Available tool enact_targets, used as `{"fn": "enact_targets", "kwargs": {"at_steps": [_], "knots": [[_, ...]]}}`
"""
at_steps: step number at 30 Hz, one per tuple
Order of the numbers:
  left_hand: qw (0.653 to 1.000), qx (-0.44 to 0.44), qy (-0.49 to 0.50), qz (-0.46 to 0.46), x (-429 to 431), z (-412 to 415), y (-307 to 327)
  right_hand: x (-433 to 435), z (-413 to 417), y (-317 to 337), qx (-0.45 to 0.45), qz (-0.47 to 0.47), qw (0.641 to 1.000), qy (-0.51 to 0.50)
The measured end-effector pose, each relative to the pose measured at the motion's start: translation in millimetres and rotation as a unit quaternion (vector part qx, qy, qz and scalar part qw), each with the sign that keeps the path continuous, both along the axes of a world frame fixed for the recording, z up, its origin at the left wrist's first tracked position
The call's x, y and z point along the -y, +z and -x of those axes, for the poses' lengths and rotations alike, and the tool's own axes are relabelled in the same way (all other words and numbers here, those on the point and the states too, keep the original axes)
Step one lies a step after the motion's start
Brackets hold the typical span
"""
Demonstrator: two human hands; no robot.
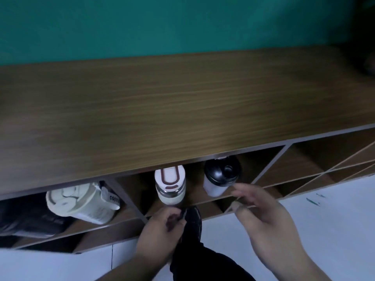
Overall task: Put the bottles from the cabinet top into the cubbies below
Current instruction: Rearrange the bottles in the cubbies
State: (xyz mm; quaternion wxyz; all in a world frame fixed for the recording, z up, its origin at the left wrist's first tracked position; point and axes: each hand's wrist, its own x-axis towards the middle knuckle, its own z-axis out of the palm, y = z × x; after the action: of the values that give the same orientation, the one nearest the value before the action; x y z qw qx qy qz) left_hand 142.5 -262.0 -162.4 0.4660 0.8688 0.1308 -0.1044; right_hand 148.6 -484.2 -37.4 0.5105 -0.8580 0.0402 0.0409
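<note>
The wooden cabinet top [182, 102] carries no bottles in this view. In the cubby [194, 191] under its front edge stand two bottles: a cream bottle with a white lid and brown oval mark [170, 184], and to its right a white shaker with a black lid [220, 177]. A cream mug-like cup with a handle [81, 201] lies in the cubby to the left. My left hand [160, 228] is loosely curled below the cream bottle, holding nothing. My right hand [263, 211], blurred, has its fingers spread just right of the shaker, not touching it.
Dark flat items [30, 220] lie in the far-left cubby. Diagonal-divided cubbies [304, 167] at the right hold nothing visible. A teal wall [182, 23] backs the cabinet. My black shoe [192, 222] and trouser leg stand on the pale floor [324, 209] right by the cabinet.
</note>
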Motion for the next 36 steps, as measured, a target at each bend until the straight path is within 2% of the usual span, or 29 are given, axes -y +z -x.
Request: {"fn": "enact_targets", "kwargs": {"at_steps": [2,4,10,19,36], "knots": [[0.998,-0.007,0.059,0.023,-11.7,1.7,-1.5,-27.6,-5.5,17.3,-0.072,0.027,0.992,0.102],[0.994,-0.015,0.093,0.057,-18.7,-0.2,-1.3,-55.7,-17.5,20.5,-0.087,0.057,0.984,0.141],[0.982,-0.011,0.113,0.15,-19.2,-14.8,12.5,-117.5,-44.8,-15.7,-0.065,0.045,0.995,0.054],[0.994,0.026,0.046,0.1,-24.1,-35.5,18.0,-126.5,-63.2,-44.6,-0.079,0.005,0.997,0.001],[0.995,0.021,0.083,0.057,-12.0,-36.9,15.5,-123.3,-66.3,-54.1,-0.086,-0.055,0.995,-0.001]]}}
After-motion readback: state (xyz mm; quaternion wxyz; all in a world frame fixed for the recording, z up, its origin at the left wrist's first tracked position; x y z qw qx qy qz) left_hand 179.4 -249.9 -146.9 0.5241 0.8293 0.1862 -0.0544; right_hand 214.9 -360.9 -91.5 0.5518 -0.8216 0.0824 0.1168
